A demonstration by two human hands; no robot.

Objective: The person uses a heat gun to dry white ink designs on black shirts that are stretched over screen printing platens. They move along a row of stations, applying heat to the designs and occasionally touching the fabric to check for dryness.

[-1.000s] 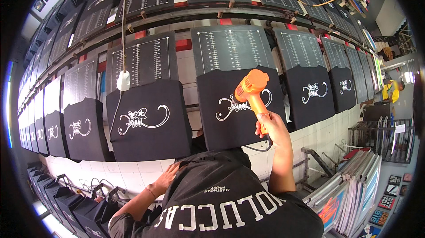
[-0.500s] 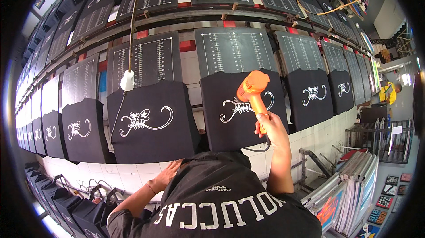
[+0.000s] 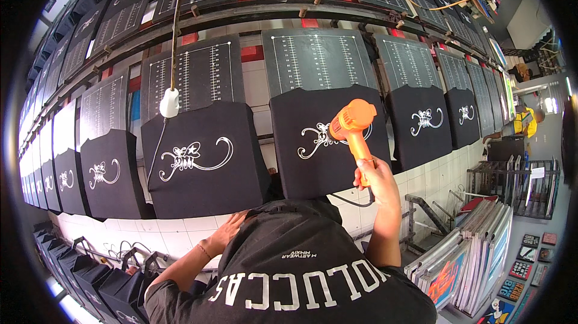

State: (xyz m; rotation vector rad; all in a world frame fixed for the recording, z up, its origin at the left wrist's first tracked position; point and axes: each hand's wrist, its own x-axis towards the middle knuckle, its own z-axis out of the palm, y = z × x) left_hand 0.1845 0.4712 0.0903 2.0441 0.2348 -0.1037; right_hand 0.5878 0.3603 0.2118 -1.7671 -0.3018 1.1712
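Note:
My right hand is closed round the handle of an orange heat gun. The gun is held over a black T-shirt stretched on a printing board. Its nozzle points left at the white line print on the cloth, hiding part of it; I cannot tell the gap between them. A dark cord runs from the handle's lower end. My left hand is low beside my body, nearest the lower edge of the neighbouring black shirt. Its visible fingers are stretched out, and the tips go out of sight behind my own shirt.
More boards with printed black shirts run in rows to both sides and beyond a metal rail. A white socket hangs on a cord at left. Framed screens lean together at right. A person in yellow is far right.
The heat gun and my right hand have shifted right and slightly toward me, uncovering more of the print's left part. My left hand stays low beside my body.

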